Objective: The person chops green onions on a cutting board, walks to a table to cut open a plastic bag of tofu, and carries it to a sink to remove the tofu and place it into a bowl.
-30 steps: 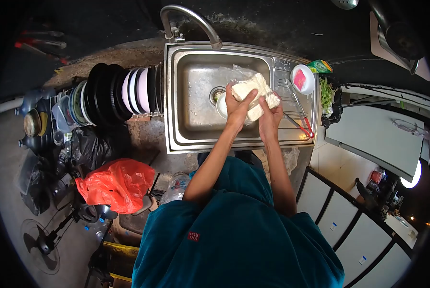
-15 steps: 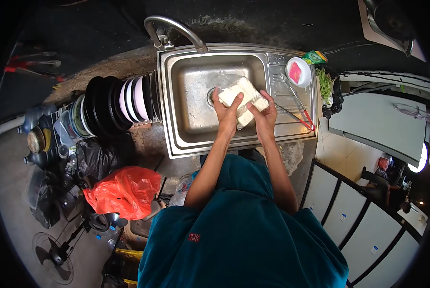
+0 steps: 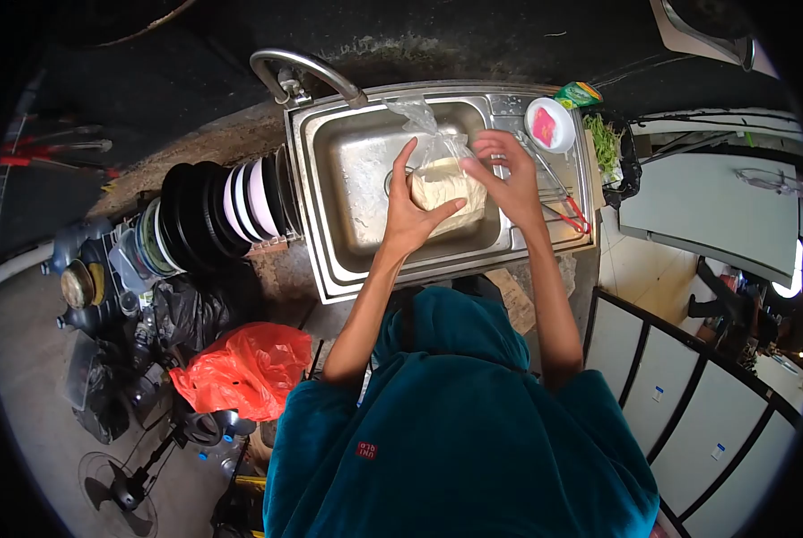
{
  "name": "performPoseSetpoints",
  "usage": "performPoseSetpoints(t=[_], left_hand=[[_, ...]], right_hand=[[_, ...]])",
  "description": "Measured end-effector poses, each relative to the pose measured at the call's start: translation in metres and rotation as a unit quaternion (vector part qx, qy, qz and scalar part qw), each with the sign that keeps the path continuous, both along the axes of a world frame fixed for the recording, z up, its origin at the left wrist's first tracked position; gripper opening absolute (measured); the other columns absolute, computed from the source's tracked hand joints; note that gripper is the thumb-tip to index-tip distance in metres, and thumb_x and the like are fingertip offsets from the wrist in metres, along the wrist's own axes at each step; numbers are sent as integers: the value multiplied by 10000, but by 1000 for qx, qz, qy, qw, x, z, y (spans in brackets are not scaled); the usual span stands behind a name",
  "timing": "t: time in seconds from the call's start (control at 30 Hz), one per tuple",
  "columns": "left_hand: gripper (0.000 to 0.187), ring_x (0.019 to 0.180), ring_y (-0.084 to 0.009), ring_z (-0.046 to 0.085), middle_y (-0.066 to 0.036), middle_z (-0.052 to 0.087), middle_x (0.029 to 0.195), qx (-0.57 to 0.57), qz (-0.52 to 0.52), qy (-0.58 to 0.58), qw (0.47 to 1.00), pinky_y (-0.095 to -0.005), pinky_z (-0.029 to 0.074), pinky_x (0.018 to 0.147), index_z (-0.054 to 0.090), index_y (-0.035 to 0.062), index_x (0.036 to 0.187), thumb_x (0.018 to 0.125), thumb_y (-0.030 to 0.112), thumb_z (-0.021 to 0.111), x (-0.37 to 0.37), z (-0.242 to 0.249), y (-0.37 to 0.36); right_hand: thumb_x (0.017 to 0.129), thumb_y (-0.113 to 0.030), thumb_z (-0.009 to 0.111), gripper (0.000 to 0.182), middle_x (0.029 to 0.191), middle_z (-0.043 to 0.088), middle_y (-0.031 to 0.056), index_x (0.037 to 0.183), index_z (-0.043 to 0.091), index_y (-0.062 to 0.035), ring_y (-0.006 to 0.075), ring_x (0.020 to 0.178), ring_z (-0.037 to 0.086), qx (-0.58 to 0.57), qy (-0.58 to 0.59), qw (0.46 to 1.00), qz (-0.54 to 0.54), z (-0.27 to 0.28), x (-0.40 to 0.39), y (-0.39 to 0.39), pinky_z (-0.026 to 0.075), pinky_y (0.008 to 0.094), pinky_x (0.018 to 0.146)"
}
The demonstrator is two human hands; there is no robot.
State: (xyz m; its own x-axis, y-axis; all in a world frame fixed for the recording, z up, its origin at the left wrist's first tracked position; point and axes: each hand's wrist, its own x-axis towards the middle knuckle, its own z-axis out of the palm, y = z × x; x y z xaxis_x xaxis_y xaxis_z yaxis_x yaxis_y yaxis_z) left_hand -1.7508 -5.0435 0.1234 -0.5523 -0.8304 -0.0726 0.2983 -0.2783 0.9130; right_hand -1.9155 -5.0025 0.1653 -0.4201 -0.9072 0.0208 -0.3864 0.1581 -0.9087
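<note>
Over the sink basin (image 3: 347, 161) is a cream-coloured block in a clear plastic bag (image 3: 451, 199); it looks like tofu, though the wrap blurs its surface. My left hand (image 3: 410, 211) grips its left side, thumb across the near face and index finger stretched upward. At the upper right corner of the block is my right hand (image 3: 513, 184), its thumb and fingers apart and slightly blurred, close to the plastic. The bag's loose neck (image 3: 412, 112) stands up toward the far rim of the sink.
A curved faucet (image 3: 307, 67) rises at the back left. On the drainboard are a white bowl with something pink (image 3: 549, 125) and red-handled tongs (image 3: 573, 215). A green packet (image 3: 579, 94) and leafy greens (image 3: 606, 152) lie at the right. Plates (image 3: 226, 206) stand racked at the left.
The bagged block has turned, and the bag's neck now stands up. My right hand has come off the block's near side and moved up and right, its fingers spreading.
</note>
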Motion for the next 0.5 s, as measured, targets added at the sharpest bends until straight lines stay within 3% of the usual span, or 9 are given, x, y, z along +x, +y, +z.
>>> performPoseSetpoints(t=[0.03,0.1,0.13,0.2,0.3,0.37,0.43,0.5], left_hand=[[1010,1078,-249,605,-200,575,1181,-36,3,-29,999,-356,515,930,180,83,1473,697,-18,817,1,-4,0],[1015,1083,-245,598,-197,568,1184,-71,7,-57,996,-354,508,937,187,81,1472,689,-7,827,3,-9,3],[1013,1086,-241,592,-192,561,1188,-58,2,-57,997,-354,502,942,194,80,1470,687,0,831,5,-12,5],[1012,1089,-237,587,-188,555,1191,-43,3,-60,997,-354,496,946,200,79,1468,685,6,835,9,-15,4],[1012,1089,-236,589,-185,567,1181,-36,20,-70,997,-350,497,939,201,77,1468,684,10,837,17,-23,5],[1005,1090,-237,591,-185,579,1166,-28,14,-83,996,-351,498,934,208,76,1467,686,16,839,24,-30,4],[994,1045,-232,613,-179,608,1127,-40,32,-86,995,-340,500,909,229,72,1463,679,20,838,30,-36,3],[984,1000,-228,635,-172,636,1088,-53,46,-88,994,-328,502,883,250,67,1460,673,23,837,34,-36,3]], right_hand=[[825,-247,743,359,1017,660,46,1084,622,-31,134,881,589,0,0,1000,-2,0,1,-7,471,324,826],[792,-156,774,241,852,653,28,966,660,-35,93,792,590,103,116,985,78,-3,1,-18,476,249,742],[792,-156,774,241,852,653,28,966,660,-35,93,792,590,104,116,985,79,-5,0,-19,476,249,742],[807,-176,753,180,776,673,68,846,685,-14,123,744,611,105,0,993,52,-15,1,-23,489,295,689],[813,-176,747,177,758,675,47,847,689,-13,122,719,614,65,-86,994,32,-23,7,-20,481,279,681],[820,-167,741,161,775,680,30,857,692,-18,107,725,611,51,-71,995,47,-17,11,-16,472,264,668],[827,-190,742,178,806,683,15,874,700,-24,96,743,604,-12,36,993,110,-7,14,-17,465,262,659],[834,-153,733,164,815,677,9,913,692,-15,83,759,594,20,-22,992,126,-16,8,-23,468,253,670]])
